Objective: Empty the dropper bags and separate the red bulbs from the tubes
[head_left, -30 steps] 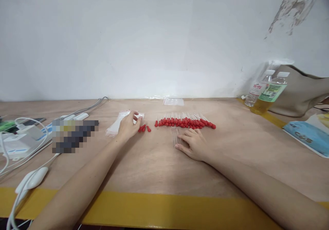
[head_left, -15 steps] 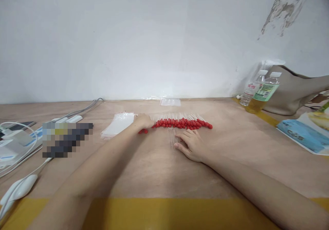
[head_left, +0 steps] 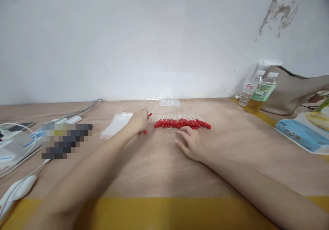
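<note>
A row of thin clear pipettes with red bulbs (head_left: 182,123) lies across the middle of the wooden table (head_left: 159,168). My left hand (head_left: 138,120) is closed on one red-bulbed pipette (head_left: 151,112), lifted just left of the row, its clear stem pointing up and right. A loose red bulb (head_left: 144,132) lies under that hand. My right hand (head_left: 191,142) rests flat with fingers spread, just below the row, beside a few clear stems (head_left: 171,137). A stack of clear plastic bags (head_left: 117,124) lies left of my left hand.
Cables, a white adapter (head_left: 17,190) and a blurred object (head_left: 65,139) sit at the left. Two bottles (head_left: 258,91) and a beige bag (head_left: 295,89) stand at the back right, a blue packet (head_left: 298,132) nearer. Another small clear bag (head_left: 169,102) lies by the wall.
My left hand moved right from the plastic bags to the row's left end and lifted one pipette off the table. The right hand stayed in place.
</note>
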The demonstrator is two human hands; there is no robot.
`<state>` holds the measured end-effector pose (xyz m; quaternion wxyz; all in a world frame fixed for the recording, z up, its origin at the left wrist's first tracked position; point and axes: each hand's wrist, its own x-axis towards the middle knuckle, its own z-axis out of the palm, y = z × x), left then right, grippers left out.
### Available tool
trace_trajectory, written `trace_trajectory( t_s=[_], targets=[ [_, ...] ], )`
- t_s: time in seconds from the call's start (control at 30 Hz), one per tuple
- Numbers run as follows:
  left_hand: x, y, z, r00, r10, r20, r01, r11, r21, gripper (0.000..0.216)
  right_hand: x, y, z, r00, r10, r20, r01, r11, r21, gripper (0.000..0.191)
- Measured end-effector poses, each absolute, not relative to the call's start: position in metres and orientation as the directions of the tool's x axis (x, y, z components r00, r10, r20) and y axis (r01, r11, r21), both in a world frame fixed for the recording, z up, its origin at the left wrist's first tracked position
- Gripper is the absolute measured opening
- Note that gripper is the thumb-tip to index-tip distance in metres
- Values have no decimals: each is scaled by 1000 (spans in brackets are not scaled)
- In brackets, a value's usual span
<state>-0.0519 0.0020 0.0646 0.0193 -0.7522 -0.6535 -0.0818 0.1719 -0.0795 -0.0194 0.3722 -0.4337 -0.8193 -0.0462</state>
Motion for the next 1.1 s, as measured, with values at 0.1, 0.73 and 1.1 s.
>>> trace_trajectory(
  t_s=[0.1,0.73,1.1],
  targets=[
    [-58,-27,47,424,799,426,875,-483,37,21,173,-78,-20,-189,611,769,753,593,-286,43],
    [-43,-53,-11,598,403,693,531,-846,34,11,171,-72,-21,-454,539,710,708,702,-80,20],
    [-35,-56,-6,696,392,602,503,-864,-17,16,168,-71,-23,-528,486,696,629,775,-64,19]
  ],
)
